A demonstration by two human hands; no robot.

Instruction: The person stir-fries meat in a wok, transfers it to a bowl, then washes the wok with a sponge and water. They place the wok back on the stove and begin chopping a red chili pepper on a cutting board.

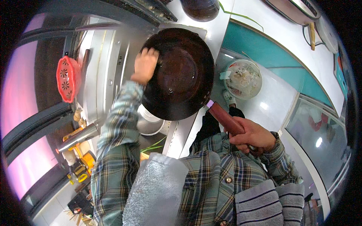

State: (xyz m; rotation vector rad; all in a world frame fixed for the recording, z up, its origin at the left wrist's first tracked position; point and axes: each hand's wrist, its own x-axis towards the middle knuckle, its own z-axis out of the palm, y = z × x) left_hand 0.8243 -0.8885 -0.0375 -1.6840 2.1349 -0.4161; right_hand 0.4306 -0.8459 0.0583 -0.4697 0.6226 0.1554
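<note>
A dark wok (176, 73) is tilted in front of me, its inside looking wet and shiny. Wrapped around its reddish-brown handle (226, 117) is my right hand (251, 135), close to my waist. My left hand (145, 65) is at the wok's left rim, fingers bunched and slightly blurred. Whether those fingers grip the rim or only rest by it cannot be told. Below the wok's near edge, a metal bowl (150, 123) shows in part. The wok hides most of what lies beneath it.
On the floor to the right stands a lined waste bin (244, 80). A red perforated basket (67, 79) hangs at the left window. Bottles (80, 166) crowd the lower left. A dark round pot (200, 10) and an electric pan (297, 11) sit on the counter.
</note>
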